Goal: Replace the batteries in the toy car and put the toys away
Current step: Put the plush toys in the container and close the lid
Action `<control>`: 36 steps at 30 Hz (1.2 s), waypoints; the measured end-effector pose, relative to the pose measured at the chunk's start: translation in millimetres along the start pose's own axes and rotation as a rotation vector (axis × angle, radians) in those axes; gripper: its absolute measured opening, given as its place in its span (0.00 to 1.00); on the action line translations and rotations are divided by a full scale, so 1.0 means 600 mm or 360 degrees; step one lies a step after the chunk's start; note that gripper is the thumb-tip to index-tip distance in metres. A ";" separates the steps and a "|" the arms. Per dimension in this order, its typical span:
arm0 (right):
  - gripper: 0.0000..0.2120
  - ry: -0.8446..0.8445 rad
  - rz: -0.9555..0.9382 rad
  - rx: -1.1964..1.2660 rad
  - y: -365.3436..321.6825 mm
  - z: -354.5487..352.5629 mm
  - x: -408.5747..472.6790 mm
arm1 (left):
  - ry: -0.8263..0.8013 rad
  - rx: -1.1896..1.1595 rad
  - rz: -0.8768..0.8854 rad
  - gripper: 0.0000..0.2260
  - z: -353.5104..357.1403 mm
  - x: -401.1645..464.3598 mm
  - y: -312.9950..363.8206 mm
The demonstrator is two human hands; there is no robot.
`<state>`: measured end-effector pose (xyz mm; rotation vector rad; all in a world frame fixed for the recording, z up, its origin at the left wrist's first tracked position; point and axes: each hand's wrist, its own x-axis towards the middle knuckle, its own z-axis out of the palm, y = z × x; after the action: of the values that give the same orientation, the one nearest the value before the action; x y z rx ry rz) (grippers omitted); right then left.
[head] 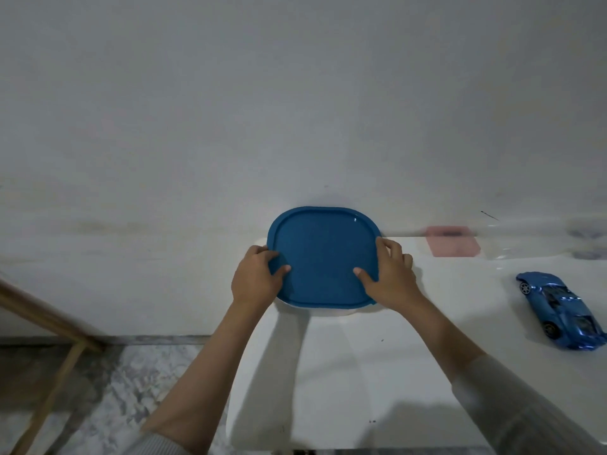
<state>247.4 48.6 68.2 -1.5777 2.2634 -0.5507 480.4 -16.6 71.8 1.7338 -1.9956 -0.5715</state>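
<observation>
From my remote seat, I see both hands set on a blue lid (pixel 323 254) at the centre of the frame, against the far edge of the white surface (pixel 377 372) where it meets the pale wall (pixel 295 93). The left hand (pixel 258 277) grips the lid's left rim, thumb laid across the top and fingers curled over the edge. The right hand (pixel 391 277) mirrors it on the right rim, thumb pressed flat on the lid, fingers wrapped around the side. A sliver of a white container (pixel 328 311) shows beneath the lid's near edge; I cannot tell whether the lid is fully seated on it.

The blue toy car (pixel 560 310) lies at the right edge of the frame, well apart from the right hand and untouched, resting on the surface with its length running diagonally from upper left to lower right. It sits tilted, with wheels showing on its left flank.

A blurred pink rectangular object (pixel 453 241) sits at the back of the surface, between the lid and the car and nearer the wall. Wooden slats (pixel 49 339) cross the lower left of the frame above a mottled grey floor (pixel 115 389). Light sleeves cover both forearms near the bottom edge.
</observation>
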 end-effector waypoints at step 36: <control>0.32 -0.0124 -0.0552 -0.0571 -0.006 0.040 0.121 | -0.0321 0.0823 0.0376 0.35 0.092 0.067 0.064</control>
<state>237.3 -24.1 45.9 -2.1469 2.1270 -0.1603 413.1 -50.3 50.6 1.7229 -2.6218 -0.1585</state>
